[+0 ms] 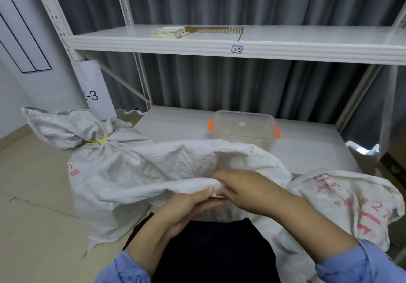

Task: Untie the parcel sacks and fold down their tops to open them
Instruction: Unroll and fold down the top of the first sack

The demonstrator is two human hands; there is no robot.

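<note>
Left grip (pixel 193 205) and right grip (pixel 248 192) close together, both pinching folded rim of middle sack (pixel 167 168); small white bit between them unclear. Sack base hidden by lap. Right sack (pixel 351 197) partly behind forearm. Left sack (pixel 92 126) neck bound, yellow tie (pixel 100 141). Clear box (pixel 241 126) on lower shelf (pixel 175 124), bottom hidden.

We see a clear plastic box (pixel 242 129) with orange latches standing on the lower shelf (pixel 175 122). On the upper shelf (pixel 307 38), labelled "2-2" (pixel 237 49), lies a flat stack of cards (pixel 167 32). Behind hangs a grey curtain (pixel 241 82).
</note>
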